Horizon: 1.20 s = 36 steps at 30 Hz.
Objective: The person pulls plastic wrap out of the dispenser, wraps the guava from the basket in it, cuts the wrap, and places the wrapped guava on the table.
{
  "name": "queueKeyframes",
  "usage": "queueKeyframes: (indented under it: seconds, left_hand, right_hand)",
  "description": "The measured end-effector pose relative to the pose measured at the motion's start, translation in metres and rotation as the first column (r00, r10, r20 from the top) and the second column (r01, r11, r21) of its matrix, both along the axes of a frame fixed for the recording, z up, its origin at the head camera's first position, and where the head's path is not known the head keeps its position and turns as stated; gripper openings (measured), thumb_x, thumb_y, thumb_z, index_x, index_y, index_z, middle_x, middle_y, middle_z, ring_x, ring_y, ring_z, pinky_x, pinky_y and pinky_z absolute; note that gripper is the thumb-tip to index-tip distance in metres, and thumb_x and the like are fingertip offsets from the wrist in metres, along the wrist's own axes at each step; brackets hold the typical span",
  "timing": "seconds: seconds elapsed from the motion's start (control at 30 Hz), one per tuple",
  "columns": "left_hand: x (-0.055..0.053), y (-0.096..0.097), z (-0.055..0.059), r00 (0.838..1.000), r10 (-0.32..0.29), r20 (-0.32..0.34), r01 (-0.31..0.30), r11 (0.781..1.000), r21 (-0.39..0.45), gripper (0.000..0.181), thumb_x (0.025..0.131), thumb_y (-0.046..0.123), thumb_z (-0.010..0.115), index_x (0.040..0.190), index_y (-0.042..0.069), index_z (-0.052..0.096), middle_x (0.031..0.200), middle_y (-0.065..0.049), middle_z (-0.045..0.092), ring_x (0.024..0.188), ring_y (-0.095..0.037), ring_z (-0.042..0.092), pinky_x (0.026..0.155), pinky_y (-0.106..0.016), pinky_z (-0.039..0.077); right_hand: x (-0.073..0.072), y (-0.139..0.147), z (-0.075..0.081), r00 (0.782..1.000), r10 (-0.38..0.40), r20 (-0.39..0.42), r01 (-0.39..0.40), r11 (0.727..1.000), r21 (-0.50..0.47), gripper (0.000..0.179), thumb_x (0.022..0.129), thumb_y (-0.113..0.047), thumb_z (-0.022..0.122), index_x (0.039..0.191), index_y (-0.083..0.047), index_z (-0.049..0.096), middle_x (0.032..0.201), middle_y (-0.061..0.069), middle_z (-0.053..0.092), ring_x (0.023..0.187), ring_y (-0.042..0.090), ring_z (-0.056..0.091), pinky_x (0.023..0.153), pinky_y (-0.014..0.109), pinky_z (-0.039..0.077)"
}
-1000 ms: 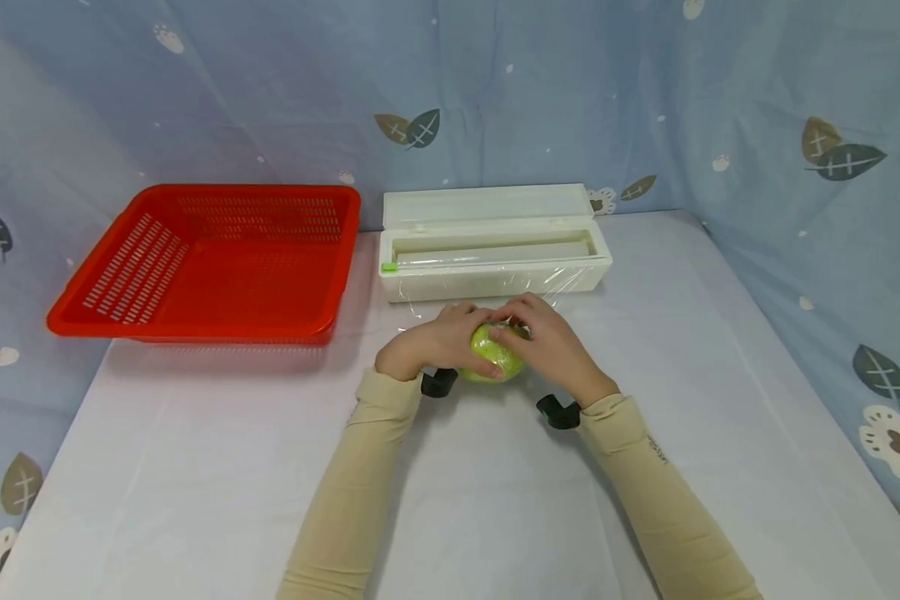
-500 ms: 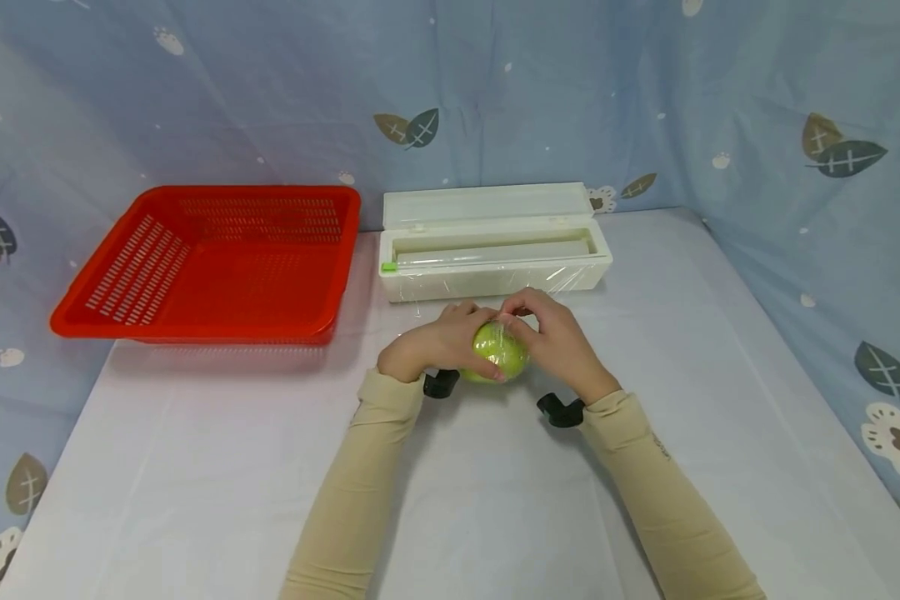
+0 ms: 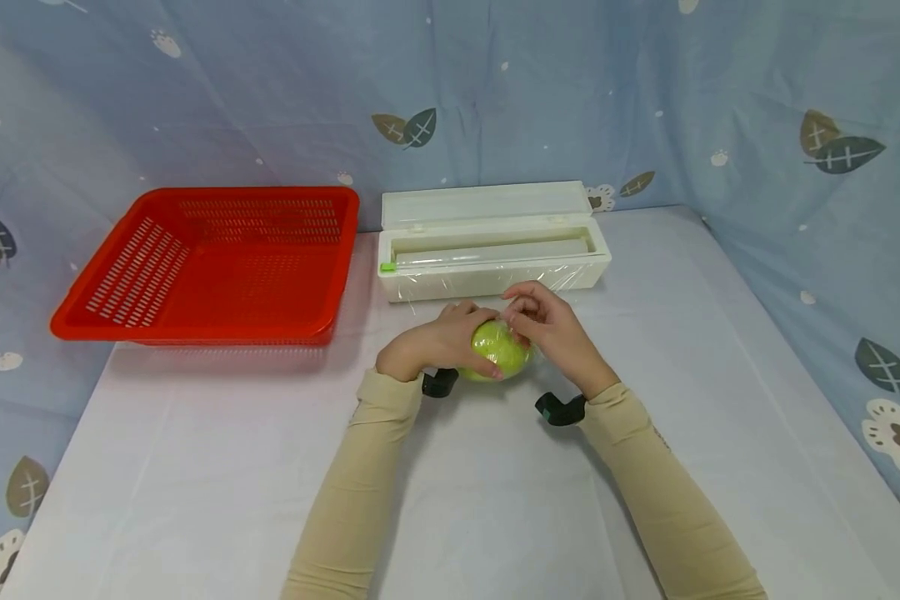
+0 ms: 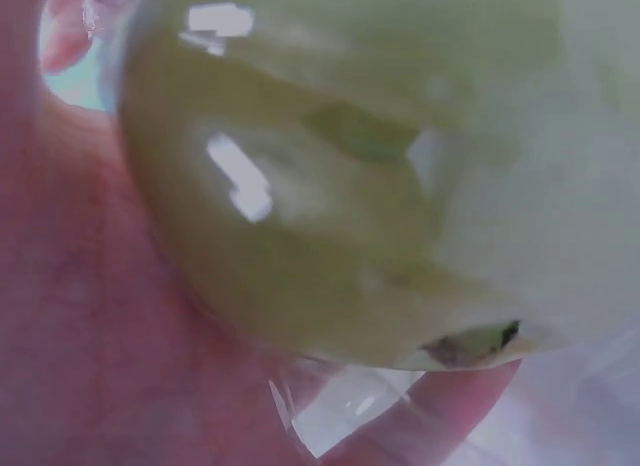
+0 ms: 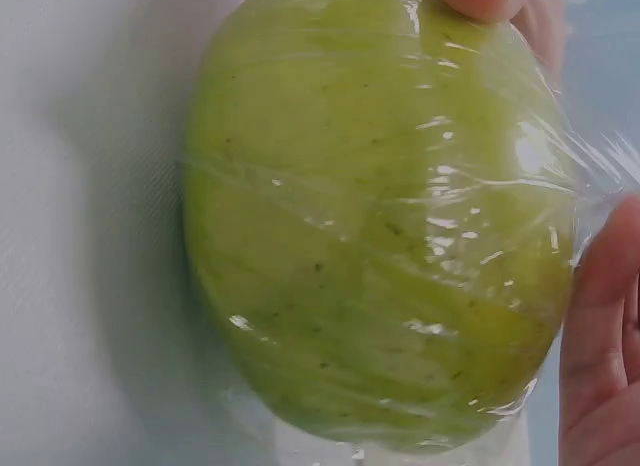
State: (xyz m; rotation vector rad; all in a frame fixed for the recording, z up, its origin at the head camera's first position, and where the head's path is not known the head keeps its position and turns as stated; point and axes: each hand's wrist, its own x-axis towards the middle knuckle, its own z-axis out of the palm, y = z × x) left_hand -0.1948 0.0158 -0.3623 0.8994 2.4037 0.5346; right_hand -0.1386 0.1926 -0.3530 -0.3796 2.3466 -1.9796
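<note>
A round, yellow-green apple (image 3: 499, 350) wrapped in clear cling film sits on the table between both hands. My left hand (image 3: 442, 340) grips it from the left, thumb along the near side and fingers over the far side. From the right, my right hand (image 3: 547, 327) pinches cling film (image 5: 598, 186) drawn off the apple's top; the film stretches in creases to the fingertips. The right wrist view shows the speckled skin under glossy film. The left wrist view is blurred, with the apple (image 4: 290, 216) against the palm. The apple's left side is hidden by the left hand.
Behind the hands stands a white cling film box (image 3: 495, 283), lid raised, with a roll inside and film hanging over its front. A red plastic basket (image 3: 232, 323) stands at the back left. A patterned blue curtain (image 3: 540, 100) closes off the rear of the white table (image 3: 487, 517).
My right fingers have lifted from the apple's top and drawn a little up and back, baring more of the apple. The left hand keeps its hold in the same place.
</note>
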Motion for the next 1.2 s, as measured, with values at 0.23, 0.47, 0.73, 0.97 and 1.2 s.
queueKeyframes:
  seconds: [0.23, 0.47, 0.73, 0.97, 1.2]
  left_hand:
    - [-0.002, 0.0, -0.001, 1.0, -0.004, 0.014, 0.003, 0.999, 0.039, 0.09, 0.064, 0.051, 0.073, 0.137, 0.021, 0.031, 0.126, -0.007, 0.033, 0.11, -0.022, 0.031, 0.083, -0.035, 0.036]
    - [-0.004, 0.001, 0.001, 0.999, -0.017, 0.029, 0.015, 0.998, 0.058, 0.089, 0.065, 0.05, 0.073, 0.137, 0.021, 0.029, 0.126, -0.006, 0.033, 0.109, -0.021, 0.031, 0.083, -0.035, 0.036]
    - [-0.006, 0.0, 0.001, 0.999, -0.015, 0.034, 0.013, 0.998, 0.061, 0.089, 0.065, 0.05, 0.072, 0.138, 0.022, 0.029, 0.128, -0.006, 0.032, 0.11, -0.02, 0.032, 0.084, -0.037, 0.037]
    - [-0.007, -0.006, -0.004, 0.998, -0.008, 0.06, -0.002, 0.987, 0.16, 0.088, 0.068, 0.044, 0.073, 0.139, 0.025, 0.025, 0.132, -0.004, 0.036, 0.113, -0.018, 0.035, 0.09, -0.036, 0.033]
    - [-0.008, -0.008, -0.005, 0.998, -0.054, -0.007, 0.055, 0.98, 0.193, 0.069, 0.071, 0.04, 0.073, 0.13, 0.022, 0.041, 0.117, 0.002, 0.047, 0.1, -0.013, 0.044, 0.084, -0.03, 0.037]
  right_hand:
    - [-0.012, 0.007, -0.018, 0.991, -0.135, 0.006, 0.135, 0.991, -0.021, 0.013, 0.089, -0.002, 0.05, 0.1, 0.001, 0.055, 0.093, 0.021, 0.051, 0.07, 0.024, 0.05, 0.062, 0.028, 0.046]
    - [-0.026, 0.014, -0.043, 0.96, -0.25, 0.127, 0.25, 0.968, 0.016, 0.016, 0.088, -0.01, 0.053, 0.099, 0.0, 0.058, 0.095, 0.008, 0.054, 0.08, 0.017, 0.047, 0.064, 0.024, 0.041]
    - [-0.033, 0.012, -0.052, 0.941, -0.278, 0.195, 0.28, 0.96, 0.014, 0.019, 0.086, -0.011, 0.053, 0.1, 0.001, 0.058, 0.098, 0.008, 0.053, 0.091, 0.019, 0.048, 0.075, 0.028, 0.042]
    - [-0.032, 0.004, -0.06, 0.935, -0.282, 0.217, 0.278, 0.959, 0.052, 0.017, 0.088, -0.014, 0.049, 0.1, -0.006, 0.059, 0.102, 0.006, 0.054, 0.095, 0.018, 0.048, 0.078, 0.03, 0.04]
    - [-0.031, 0.004, -0.061, 0.935, -0.288, 0.209, 0.273, 0.957, 0.1, 0.019, 0.09, -0.018, 0.049, 0.104, -0.008, 0.059, 0.105, 0.006, 0.053, 0.096, 0.02, 0.047, 0.079, 0.033, 0.039]
